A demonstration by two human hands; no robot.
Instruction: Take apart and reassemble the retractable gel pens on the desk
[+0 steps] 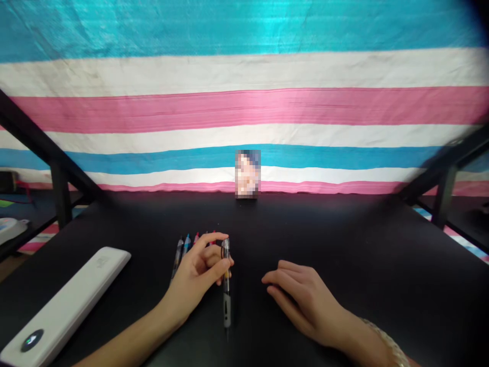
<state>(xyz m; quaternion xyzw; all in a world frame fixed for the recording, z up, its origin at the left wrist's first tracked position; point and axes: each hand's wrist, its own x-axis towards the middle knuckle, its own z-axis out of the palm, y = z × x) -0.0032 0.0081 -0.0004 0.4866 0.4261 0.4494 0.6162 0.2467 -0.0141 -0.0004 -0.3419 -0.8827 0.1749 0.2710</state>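
A pen (226, 293) with a clear barrel and a grey lower part points its tip toward me. My left hand (204, 262) is closed on its upper half, with the index finger at the far end and the thumb on the side. Just beyond and left of that hand lie several pens, among them a dark one (178, 257) and a blue one (186, 244); the hand partly covers them. My right hand (300, 295) rests on the black table to the right, fingers loosely stretched and holding nothing. A braided bracelet (385, 339) circles its wrist.
A long white device (72, 300) with a round dark button lies at the left of the black table (344, 234). A small blurred picture (247, 176) stands at the back edge. Black metal bars (57, 163) flank both sides, before a striped sheet (244, 109).
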